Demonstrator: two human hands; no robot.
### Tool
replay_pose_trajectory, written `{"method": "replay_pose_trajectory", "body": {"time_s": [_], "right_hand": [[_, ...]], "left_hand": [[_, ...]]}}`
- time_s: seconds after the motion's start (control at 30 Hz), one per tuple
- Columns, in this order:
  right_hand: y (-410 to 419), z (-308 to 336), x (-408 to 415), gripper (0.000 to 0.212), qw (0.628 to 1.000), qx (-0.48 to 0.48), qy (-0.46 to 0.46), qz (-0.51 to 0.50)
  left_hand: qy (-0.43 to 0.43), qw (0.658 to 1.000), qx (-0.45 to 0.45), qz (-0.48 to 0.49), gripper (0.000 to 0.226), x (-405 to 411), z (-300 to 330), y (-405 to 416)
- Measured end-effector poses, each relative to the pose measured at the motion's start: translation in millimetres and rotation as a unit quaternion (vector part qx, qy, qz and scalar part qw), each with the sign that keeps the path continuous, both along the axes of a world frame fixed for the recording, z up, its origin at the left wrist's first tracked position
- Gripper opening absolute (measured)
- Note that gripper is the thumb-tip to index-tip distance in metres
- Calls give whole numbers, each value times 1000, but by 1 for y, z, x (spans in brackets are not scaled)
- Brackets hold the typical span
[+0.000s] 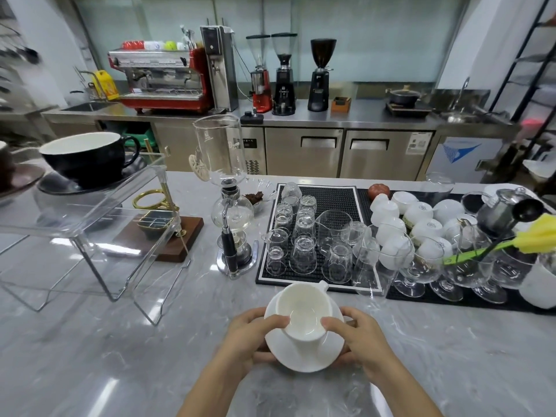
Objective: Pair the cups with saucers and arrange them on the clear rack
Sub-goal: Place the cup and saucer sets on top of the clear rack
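A white cup (302, 311) sits on a white saucer (304, 353), both held above the marble counter near its front. My left hand (249, 335) grips the saucer's left edge with its thumb on the cup. My right hand (358, 338) holds the right edge the same way. The clear rack (99, 224) stands at the left. On its top shelf rests a black cup (87, 156) on a dark saucer (60, 185). Another dark cup and saucer (15, 176) show at the far left edge.
A glass siphon brewer (230, 206) stands between the rack and a black mat (325, 194) of upturned glasses. White cups (418, 215), stemmed glasses (421, 266) and a yellow sponge brush (538, 233) fill the right side. A brass stand on a wooden base (168, 230) sits behind the rack.
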State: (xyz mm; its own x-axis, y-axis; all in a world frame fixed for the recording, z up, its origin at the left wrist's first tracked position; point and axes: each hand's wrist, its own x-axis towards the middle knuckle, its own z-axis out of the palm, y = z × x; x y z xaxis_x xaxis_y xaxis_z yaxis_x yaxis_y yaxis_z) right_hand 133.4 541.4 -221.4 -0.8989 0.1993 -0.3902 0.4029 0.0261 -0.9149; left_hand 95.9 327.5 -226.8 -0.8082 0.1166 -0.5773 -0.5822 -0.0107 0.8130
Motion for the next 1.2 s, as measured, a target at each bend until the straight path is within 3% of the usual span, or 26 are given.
{"method": "replay_pose_trajectory", "body": {"time_s": [0.33,0.47,0.77,0.93,1.2], "right_hand": [[-20,22,24,36,996,-23,81,29],[-34,30,31,41,994,-34,84,56],[-73,47,46,47,987,-41,92,128],[-100,55,55,34,979,-62,100,168],[-160,62,58,48,963,-73,91,243]], "left_hand": [[71,995,42,50,70,41,27,-30],[91,992,43,70,59,58,35,-48],[118,985,50,119,64,99,51,-89],[130,979,50,147,67,121,56,-114],[140,968,23,209,74,158,61,-173]]}}
